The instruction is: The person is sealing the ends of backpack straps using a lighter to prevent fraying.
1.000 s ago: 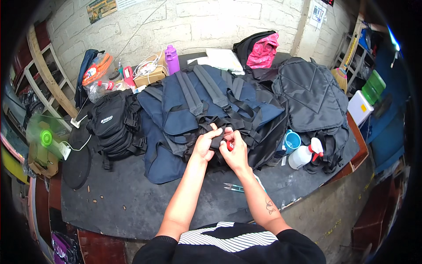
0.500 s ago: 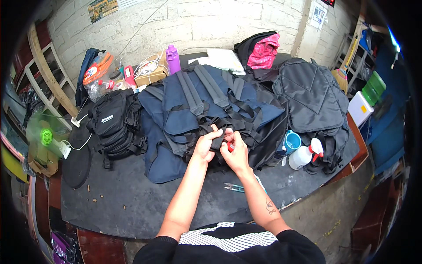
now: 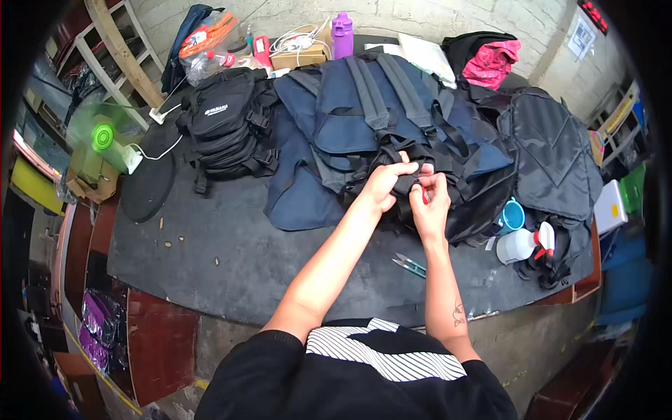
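My left hand [image 3: 383,186] is closed on a black webbing strap [image 3: 404,183] at the front of a pile of navy-blue backpacks [image 3: 350,91] with grey shoulder straps. Close beside it, my right hand [image 3: 432,208] pinches a small red object [image 3: 424,195], mostly covered by the fingers, so its kind does not show. The fingertips of both hands nearly meet at the strap. More black straps [image 3: 448,171] lie bunched around them. On the table just below the right hand rests a pair of thread snips [image 3: 409,265] with teal handles.
A black bag [image 3: 227,126] stands left, a black backpack [image 3: 553,147] right. Near the right edge are a teal cup [image 3: 512,215] and a white spray bottle [image 3: 519,246]. Behind stand a purple bottle [image 3: 342,38] and a cardboard box [image 3: 308,52]. A green fan [image 3: 102,137] is far left.
The view has turned, so the table's things sit farther right and higher or lower in the picture. Both hands stay together at the strap, the red object still in the right hand.
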The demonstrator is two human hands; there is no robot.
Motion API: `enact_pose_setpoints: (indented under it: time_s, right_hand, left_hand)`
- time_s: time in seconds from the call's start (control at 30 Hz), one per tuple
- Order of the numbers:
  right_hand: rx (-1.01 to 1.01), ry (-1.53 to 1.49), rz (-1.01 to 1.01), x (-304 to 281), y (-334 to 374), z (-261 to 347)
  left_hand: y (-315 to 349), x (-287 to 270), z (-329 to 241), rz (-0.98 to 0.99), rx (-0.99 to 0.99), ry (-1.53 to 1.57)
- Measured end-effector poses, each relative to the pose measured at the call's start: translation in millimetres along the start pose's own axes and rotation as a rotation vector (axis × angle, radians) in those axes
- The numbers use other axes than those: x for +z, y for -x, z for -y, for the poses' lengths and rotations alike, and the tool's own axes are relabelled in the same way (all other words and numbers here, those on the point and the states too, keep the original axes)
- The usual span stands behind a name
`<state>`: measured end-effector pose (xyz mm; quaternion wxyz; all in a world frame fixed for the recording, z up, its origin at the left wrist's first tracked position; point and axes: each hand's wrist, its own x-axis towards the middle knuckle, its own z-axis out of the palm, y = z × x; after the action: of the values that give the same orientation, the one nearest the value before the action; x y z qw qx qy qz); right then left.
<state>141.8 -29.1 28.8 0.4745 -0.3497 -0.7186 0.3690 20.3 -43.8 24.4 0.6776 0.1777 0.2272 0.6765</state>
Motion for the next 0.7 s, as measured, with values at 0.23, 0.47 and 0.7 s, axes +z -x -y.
enact_pose_setpoints:
  time_s: [0.23, 0.47, 0.7]
  right_hand:
    - [0.028, 0.015, -0.008, -2.9, 6.6, -0.3]
    - [0.021, -0.04, -0.037, 2.4, 12.5, -3.1]
    - [-0.019, 0.026, -0.025, -0.9, 8.7, -5.4]
  left_hand:
    - [2.1, -1.5, 6.4, -0.03, -0.013, -0.02]
    - [9.8, -2.5, 3.3, 0.007, 0.028, 0.016]
    - [7.2, 4.8, 3.6, -0.016, 0.075, -0.047]
